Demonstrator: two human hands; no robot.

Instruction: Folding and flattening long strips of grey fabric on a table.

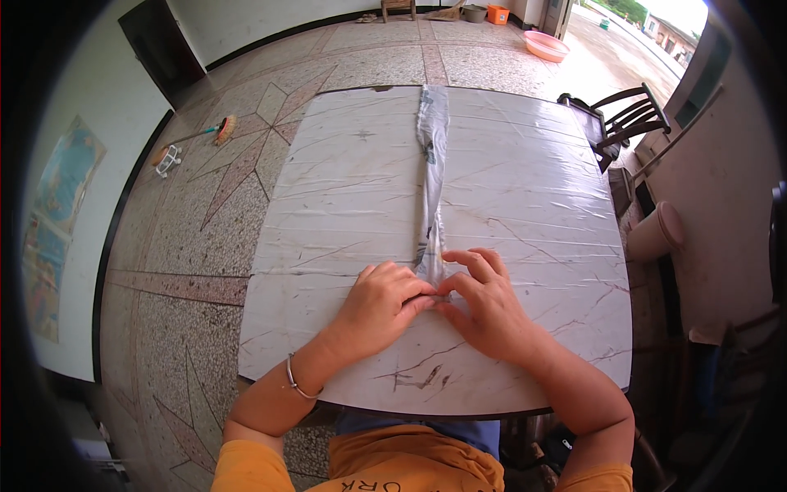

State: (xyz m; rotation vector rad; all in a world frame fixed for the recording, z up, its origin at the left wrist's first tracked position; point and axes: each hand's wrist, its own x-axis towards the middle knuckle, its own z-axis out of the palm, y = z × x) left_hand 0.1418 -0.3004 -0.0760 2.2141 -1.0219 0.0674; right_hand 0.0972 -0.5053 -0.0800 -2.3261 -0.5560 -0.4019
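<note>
Wall posters, blue and pale: well left of the table; any print too small to read.
Brush, orange bristles: on the floor left of the table.
Left hand, metal bangle at the wrist: thumb and fingertips pinching the strip's near end, over the table's near half.
Shirt, orange-yellow: at the table's near edge; dark lettering, partly cut off.
Dark marks: on the table's near part; cannot tell whether writing.
Strip, pale, glossy, creased: lengthwise down the table's middle, far edge to hands.
Right hand: thumb and forefinger pinching the same end.
Basin, pink: beyond the table's far right corner.
Chair, dark: beside the table's right edge.
</note>
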